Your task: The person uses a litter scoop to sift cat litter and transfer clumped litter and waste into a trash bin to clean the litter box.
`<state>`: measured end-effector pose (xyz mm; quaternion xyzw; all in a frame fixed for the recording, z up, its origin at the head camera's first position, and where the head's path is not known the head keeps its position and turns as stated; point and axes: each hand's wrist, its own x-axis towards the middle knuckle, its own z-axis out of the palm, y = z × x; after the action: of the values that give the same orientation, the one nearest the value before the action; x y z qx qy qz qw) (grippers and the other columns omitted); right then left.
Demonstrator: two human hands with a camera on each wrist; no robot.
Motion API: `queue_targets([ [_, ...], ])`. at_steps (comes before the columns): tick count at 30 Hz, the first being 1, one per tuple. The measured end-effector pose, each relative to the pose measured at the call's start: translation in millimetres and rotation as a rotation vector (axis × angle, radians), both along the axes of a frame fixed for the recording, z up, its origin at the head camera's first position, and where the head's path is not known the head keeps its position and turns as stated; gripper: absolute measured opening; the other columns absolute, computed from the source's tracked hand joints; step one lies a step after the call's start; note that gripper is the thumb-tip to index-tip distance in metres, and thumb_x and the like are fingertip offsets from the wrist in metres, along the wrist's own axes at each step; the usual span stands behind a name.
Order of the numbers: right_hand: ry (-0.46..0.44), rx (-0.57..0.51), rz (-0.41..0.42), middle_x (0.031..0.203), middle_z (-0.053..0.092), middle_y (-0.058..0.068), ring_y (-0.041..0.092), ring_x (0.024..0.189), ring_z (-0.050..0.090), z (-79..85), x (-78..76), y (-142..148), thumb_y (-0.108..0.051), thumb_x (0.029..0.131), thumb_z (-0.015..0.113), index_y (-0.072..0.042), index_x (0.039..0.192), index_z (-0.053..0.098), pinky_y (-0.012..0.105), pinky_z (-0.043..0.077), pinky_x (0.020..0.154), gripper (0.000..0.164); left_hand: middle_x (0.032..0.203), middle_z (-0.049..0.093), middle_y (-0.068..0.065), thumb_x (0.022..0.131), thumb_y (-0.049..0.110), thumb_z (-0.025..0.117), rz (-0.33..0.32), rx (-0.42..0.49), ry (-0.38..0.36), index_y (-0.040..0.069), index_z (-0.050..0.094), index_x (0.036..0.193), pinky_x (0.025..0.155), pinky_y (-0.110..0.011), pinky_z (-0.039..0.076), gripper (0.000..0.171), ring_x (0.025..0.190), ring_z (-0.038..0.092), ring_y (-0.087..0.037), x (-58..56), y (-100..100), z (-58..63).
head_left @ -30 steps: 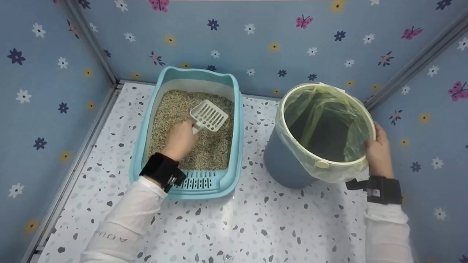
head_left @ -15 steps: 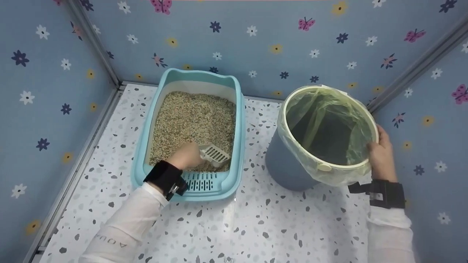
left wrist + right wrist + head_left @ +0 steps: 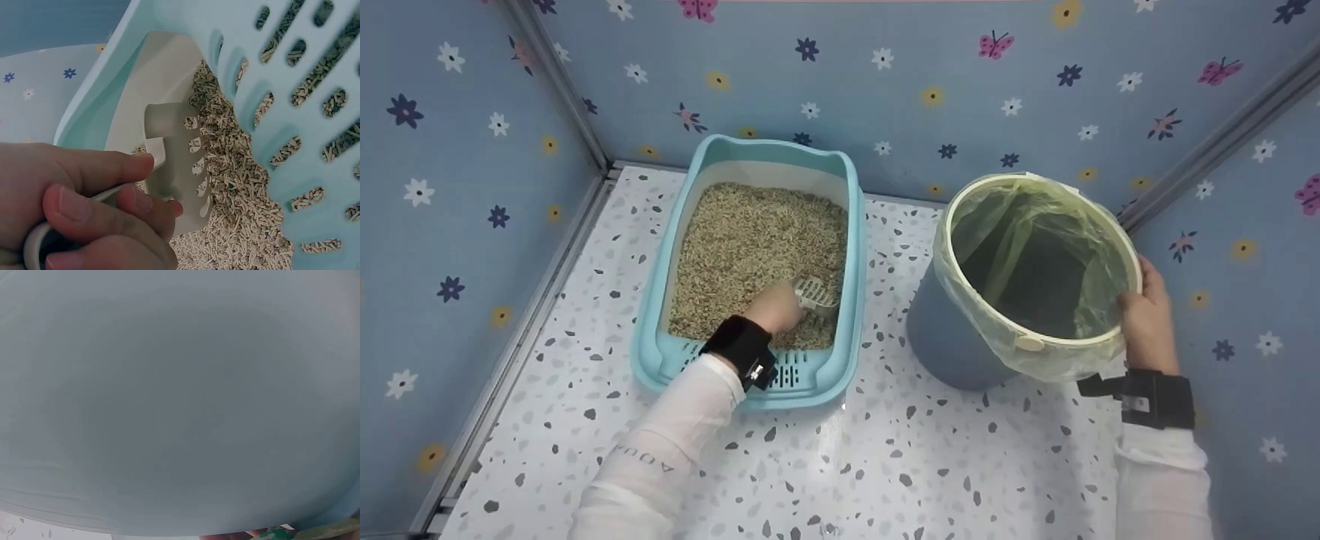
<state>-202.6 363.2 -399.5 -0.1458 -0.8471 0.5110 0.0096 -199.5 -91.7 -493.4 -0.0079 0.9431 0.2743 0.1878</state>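
My left hand (image 3: 777, 307) grips the handle of a pale slotted litter scoop (image 3: 816, 295) inside a blue litter box (image 3: 853, 247). The scoop's head sits in the tan pellet litter (image 3: 757, 240), close to the box's right wall. In the left wrist view, curled fingers (image 3: 107, 219) wrap the handle, and the scoop's slots (image 3: 197, 166) stand beside the pellets. On the right, my right hand (image 3: 1149, 319) holds the rim of a blue-grey trash bin (image 3: 952, 330) lined with a yellowish bag (image 3: 1091, 289). The bin leans. Its wall fills most of the right wrist view.
A perforated ledge (image 3: 787, 371) spans the litter box's near end. The speckled white floor (image 3: 885, 450) lies between and in front of both containers. Flower-patterned blue walls (image 3: 877, 97) enclose the back and both sides, with metal rails (image 3: 577, 112) at the corners.
My left hand has brought the scoop from above the litter down to the near part of the box, then right toward the side wall. The right hand keeps holding the bin's rim.
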Motion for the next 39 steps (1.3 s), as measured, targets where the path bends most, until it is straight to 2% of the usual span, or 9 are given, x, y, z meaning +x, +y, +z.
queue_targets([
  [5,-0.005,-0.014,-0.01,0.158,0.009,0.013,0.035,0.139,0.023,0.1,-0.3,0,0.003,0.09,0.029,-0.016,0.153,0.005,0.048,0.023,0.113,0.069,0.074,0.046,-0.007,0.084,-0.008,0.049,0.005,-0.006,0.001,-0.008,0.061,0.096,0.047,-0.024,0.03,0.017,0.057,0.037,-0.017,-7.9,3,-1.3],
  [7,-0.007,-0.019,-0.012,0.158,0.009,0.012,0.035,0.139,0.024,-0.2,-0.4,0,0.003,0.09,0.029,-0.016,0.153,0.006,0.048,0.023,0.113,0.069,0.071,0.043,-0.005,0.085,-0.009,0.047,-0.004,-0.018,-0.009,-0.002,0.058,0.081,0.046,-0.024,0.028,0.013,0.056,0.035,-0.016,-10.6,3,-2.2],
  [11,-0.01,-0.022,-0.013,0.158,0.009,0.012,0.035,0.139,0.023,-0.9,0.0,0,0.003,0.09,0.029,-0.017,0.153,0.006,0.047,0.023,0.113,0.069,0.068,0.039,-0.004,0.086,-0.009,0.045,0.007,-0.014,-0.016,0.006,0.047,0.068,0.046,-0.024,0.027,0.023,0.056,0.033,-0.016,-15.1,3,-4.3],
  [16,-0.002,-0.021,-0.01,0.157,0.01,0.013,0.035,0.138,0.024,-1.4,0.8,0,0.003,0.09,0.028,-0.015,0.152,0.007,0.047,0.024,0.112,0.068,0.078,0.048,-0.008,0.088,-0.009,0.044,0.07,0.017,-0.029,-0.001,0.057,0.082,0.05,-0.026,0.031,0.016,0.062,0.037,-0.018,-20.2,4,-8.4],
  [22,0.019,-0.014,-0.004,0.157,0.01,0.013,0.034,0.139,0.023,-1.5,0.7,0,0.004,0.09,0.026,-0.014,0.152,0.008,0.045,0.023,0.113,0.067,0.104,0.063,-0.022,0.088,-0.004,0.048,0.055,-0.037,0.007,-0.011,0.061,0.104,0.072,-0.034,0.049,0.021,0.083,0.058,-0.026,-23.9,6,-13.5],
  [27,0.014,-0.007,-0.003,0.157,0.011,0.013,0.035,0.135,0.029,-0.6,1.6,1,0.003,0.09,0.027,-0.016,0.152,0.008,0.046,0.029,0.11,0.068,0.105,0.063,-0.021,0.091,-0.004,0.047,0.109,0.032,-0.014,-0.009,0.061,0.105,0.066,-0.031,0.043,0.021,0.076,0.05,-0.022,-28.9,4,-16.5],
  [32,0.003,-0.019,0.002,0.157,0.011,0.014,0.037,0.133,0.031,-0.9,2.4,1,0.003,0.091,0.028,-0.015,0.152,0.006,0.047,0.031,0.108,0.068,0.106,0.063,-0.021,0.09,-0.003,0.052,0.1,0.008,-0.043,-0.008,0.063,0.107,0.061,-0.029,0.038,0.021,0.073,0.046,-0.02,-35.1,1,-19.4],
  [37,-0.004,0.006,0.008,0.156,0.012,0.016,0.037,0.132,0.033,-0.2,2.8,1,0.001,0.092,0.028,-0.015,0.152,0.005,0.048,0.032,0.108,0.067,0.111,0.063,-0.023,0.094,0.002,0.049,0.106,0.021,-0.016,-0.009,0.059,0.116,0.074,-0.035,0.047,0.027,0.087,0.058,-0.027,-38.3,0,-24.0],
  [39,-0.008,0.014,0.007,0.156,0.012,0.016,0.036,0.131,0.033,0.5,2.7,1,0.001,0.091,0.028,-0.014,0.152,0.005,0.048,0.032,0.108,0.067,0.109,0.064,-0.023,0.093,0.001,0.048,0.083,-0.003,0.011,-0.008,0.063,0.109,0.081,-0.039,0.049,0.024,0.093,0.06,-0.03,-38.1,0,-26.5],
])
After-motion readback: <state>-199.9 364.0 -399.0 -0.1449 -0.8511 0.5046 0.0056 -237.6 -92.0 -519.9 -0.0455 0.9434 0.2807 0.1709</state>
